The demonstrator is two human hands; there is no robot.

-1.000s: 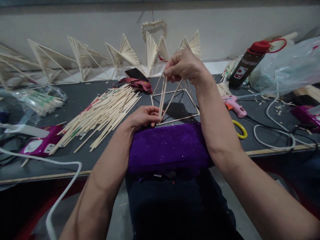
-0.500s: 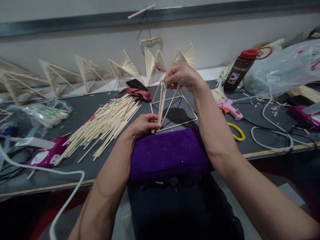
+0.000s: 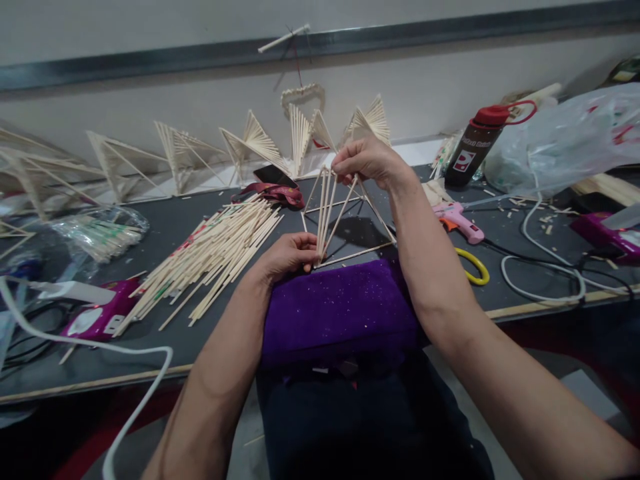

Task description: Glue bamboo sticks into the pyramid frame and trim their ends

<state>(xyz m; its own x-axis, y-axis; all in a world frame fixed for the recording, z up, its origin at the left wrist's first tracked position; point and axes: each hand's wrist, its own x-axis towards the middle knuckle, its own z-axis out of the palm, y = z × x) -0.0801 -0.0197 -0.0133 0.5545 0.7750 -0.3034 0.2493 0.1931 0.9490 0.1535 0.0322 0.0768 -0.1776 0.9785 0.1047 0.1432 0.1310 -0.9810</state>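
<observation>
A frame of thin wooden sticks stands on the dark table in front of me, several sticks fanning upward at its left side. With thumb and fingers, my left hand pinches the lower ends of those sticks at the near corner. Up at their tops, my right hand is closed with its fingertips on a stick's upper end. Whether that stick is glued there I cannot tell. Purple cloth lies under the near edge of the frame, over my lap.
Left of the frame lies a pile of loose sticks. A pink glue gun, yellow scissors handle and dark bottle are at the right. Finished-looking fan shapes line the wall. A white cable crosses the left front.
The view has tilted slightly, so everything sits a little lower. Both hands keep their hold on the stick frame; the fanned sticks look slightly more spread.
</observation>
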